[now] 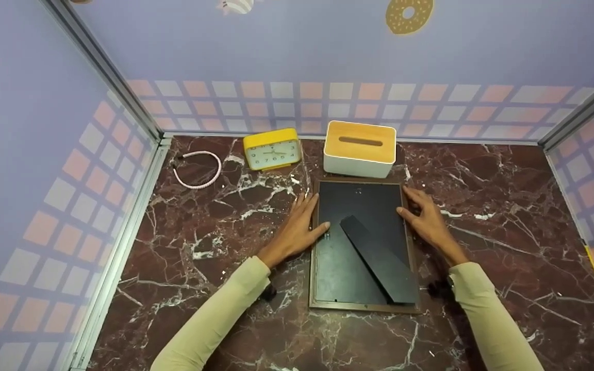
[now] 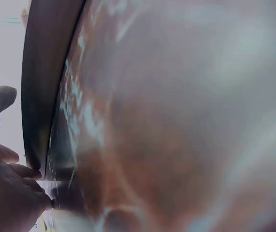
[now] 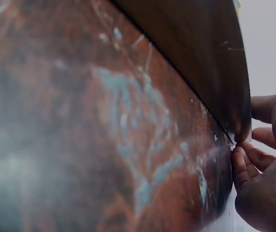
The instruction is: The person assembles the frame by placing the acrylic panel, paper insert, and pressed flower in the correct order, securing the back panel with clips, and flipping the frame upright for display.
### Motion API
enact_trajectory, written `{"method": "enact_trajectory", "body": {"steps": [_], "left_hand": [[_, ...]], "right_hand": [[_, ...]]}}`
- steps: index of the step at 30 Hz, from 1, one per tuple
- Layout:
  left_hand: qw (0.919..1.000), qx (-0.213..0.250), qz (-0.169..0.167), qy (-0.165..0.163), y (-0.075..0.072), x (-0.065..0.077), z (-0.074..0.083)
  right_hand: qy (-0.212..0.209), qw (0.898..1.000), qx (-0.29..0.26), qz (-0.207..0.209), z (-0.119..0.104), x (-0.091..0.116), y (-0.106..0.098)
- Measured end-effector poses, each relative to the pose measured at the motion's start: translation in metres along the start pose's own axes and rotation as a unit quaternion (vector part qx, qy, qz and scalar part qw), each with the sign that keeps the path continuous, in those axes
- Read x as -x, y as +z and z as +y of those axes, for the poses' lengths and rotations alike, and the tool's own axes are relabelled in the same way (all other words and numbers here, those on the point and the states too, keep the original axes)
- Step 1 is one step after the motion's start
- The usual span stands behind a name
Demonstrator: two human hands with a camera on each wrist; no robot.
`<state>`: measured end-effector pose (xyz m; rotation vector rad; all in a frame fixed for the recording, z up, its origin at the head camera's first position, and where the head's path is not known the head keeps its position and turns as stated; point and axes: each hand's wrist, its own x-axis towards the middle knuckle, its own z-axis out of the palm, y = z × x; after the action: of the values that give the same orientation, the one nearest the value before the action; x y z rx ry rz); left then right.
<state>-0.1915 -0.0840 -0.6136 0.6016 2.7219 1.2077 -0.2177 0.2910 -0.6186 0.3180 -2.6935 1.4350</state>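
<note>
A picture frame (image 1: 335, 263) lies face down on the marble-patterned table, its black back and slanted stand showing. At its left edge, my left hand (image 1: 297, 226) holds the frame, thumb over the backing and fingers along the side. My right hand (image 1: 427, 219) grips the opposite edge with the thumb at the rim. In the left wrist view, the fingers (image 2: 24, 171) meet the brown frame side (image 2: 43, 82) near its lower corner. The right wrist view has the fingertips (image 3: 247, 154) tucked at the lower edge of the frame side (image 3: 210, 63). The frame's front is hidden.
Behind the frame stands a white tissue box (image 1: 360, 149) with a wooden lid. A yellow alarm clock (image 1: 273, 150) is left of it, and a pale headband (image 1: 218, 170) lies farther left. Patterned panels (image 1: 297, 62) enclose the table (image 1: 214, 288) at the back and sides.
</note>
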Motion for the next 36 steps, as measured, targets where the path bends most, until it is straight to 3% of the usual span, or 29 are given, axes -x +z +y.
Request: {"method": "enact_trajectory", "body": {"steps": [4,9,17,23,28,36], "left_hand": [[0.9989,0.04,0.021,0.009,0.005,0.013,-0.006],[0.9984,0.046,0.02,0.025,0.009,0.026,-0.015],[0.9957,0.059,-0.07,0.016,-0.017,0.057,0.005],[0.9925,0.055,-0.109,0.007,-0.022,0.075,0.008],[0.9908,0.072,-0.114,0.005,-0.023,0.083,0.007],[0.9906,0.075,-0.112,0.023,-0.019,0.084,0.007]], "right_hand": [[-0.002,1.0,0.0,0.001,0.0,0.0,0.001],[0.015,1.0,-0.006,-0.008,0.0,0.0,0.001],[0.011,1.0,-0.003,-0.017,0.0,0.0,0.001],[0.014,1.0,-0.002,-0.019,-0.001,0.002,-0.002],[0.015,1.0,-0.007,-0.019,-0.002,0.0,-0.002],[0.007,1.0,-0.003,-0.014,-0.002,0.001,0.0]]}}
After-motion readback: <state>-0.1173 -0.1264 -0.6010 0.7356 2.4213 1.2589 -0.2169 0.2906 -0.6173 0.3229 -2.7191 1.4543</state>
